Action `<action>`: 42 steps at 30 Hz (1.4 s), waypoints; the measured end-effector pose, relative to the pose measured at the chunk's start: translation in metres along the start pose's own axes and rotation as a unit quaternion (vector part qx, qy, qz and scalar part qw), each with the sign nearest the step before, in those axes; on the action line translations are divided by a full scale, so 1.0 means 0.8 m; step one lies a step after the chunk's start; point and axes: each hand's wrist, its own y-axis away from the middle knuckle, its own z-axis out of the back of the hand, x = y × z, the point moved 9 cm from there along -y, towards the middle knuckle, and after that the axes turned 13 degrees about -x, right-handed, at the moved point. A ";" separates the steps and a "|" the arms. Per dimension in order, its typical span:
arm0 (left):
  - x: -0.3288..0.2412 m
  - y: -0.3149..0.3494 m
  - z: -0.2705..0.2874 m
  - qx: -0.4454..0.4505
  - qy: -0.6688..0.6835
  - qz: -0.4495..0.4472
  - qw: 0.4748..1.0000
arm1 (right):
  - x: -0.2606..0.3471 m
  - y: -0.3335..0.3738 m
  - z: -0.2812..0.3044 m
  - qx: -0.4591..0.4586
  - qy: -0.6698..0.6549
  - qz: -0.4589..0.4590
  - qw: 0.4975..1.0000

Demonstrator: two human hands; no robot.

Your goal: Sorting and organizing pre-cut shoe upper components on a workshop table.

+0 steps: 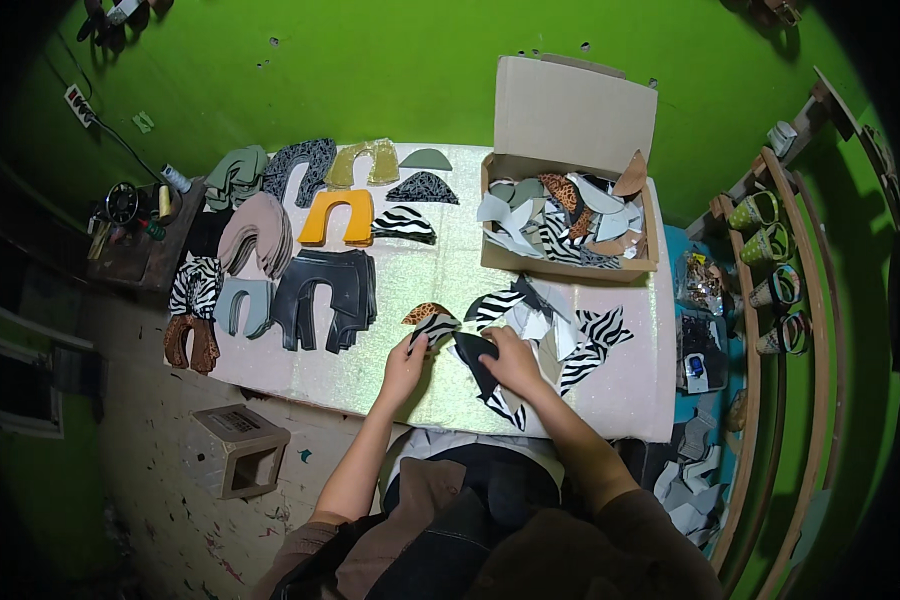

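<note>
In my left hand [404, 368] is a zebra-print half-moon cut piece [437, 327], pinched between thumb and fingers. Just behind it lies a leopard-print piece [423, 312]; whether I hold that one too I cannot tell. My right hand [515, 362] grips a black curved piece [476, 358] at the near side of a loose heap. That heap mixes zebra-print scraps [594, 340], white, beige and black pieces. Stacked half-moons lie farther off: green [426, 159], black-and-grey patterned [423, 187] and zebra [406, 225].
Stacks of U-shaped pieces, including black [348, 285], yellow [315, 217] and pink [254, 232], cover the table's left. An open cardboard box [570, 262] full of cut pieces stands at the back right. A wooden rack [767, 265] holds sandals at right. A sewing machine [122, 205] stands left.
</note>
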 end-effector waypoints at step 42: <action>0.007 -0.059 0.053 0.166 0.215 0.203 0.941 | 0.052 -0.051 -0.027 -0.099 0.199 0.048 0.974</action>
